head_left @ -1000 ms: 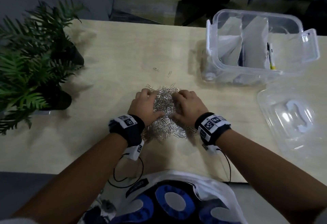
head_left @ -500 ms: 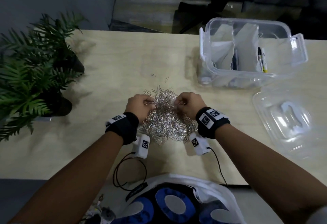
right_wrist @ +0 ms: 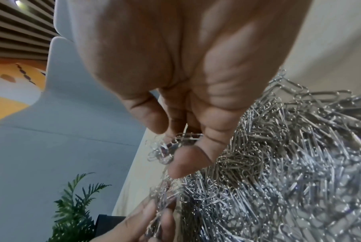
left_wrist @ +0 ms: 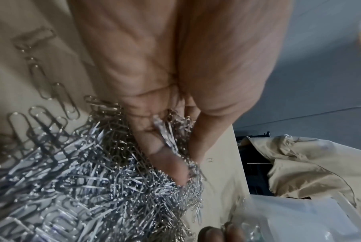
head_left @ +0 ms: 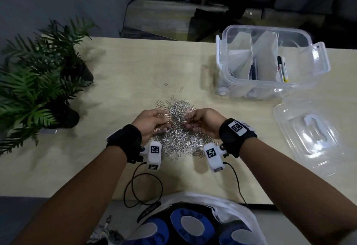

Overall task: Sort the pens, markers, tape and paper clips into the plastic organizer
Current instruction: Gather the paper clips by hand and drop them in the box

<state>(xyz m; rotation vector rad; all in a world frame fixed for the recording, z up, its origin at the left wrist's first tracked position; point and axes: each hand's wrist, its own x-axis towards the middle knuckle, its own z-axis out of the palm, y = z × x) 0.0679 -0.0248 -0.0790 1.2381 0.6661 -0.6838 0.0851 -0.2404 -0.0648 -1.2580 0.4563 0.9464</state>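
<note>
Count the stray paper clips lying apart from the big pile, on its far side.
2. One stray clip lies beyond the pile toward the plant; the other sits just right of it. More may hide under the hands.

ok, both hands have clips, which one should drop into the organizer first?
Right, probably. The right hand already pinches a bunch of clips and is on the organizer's side of the pile. The left hand also holds clips but would have to cross over the pile.
</note>
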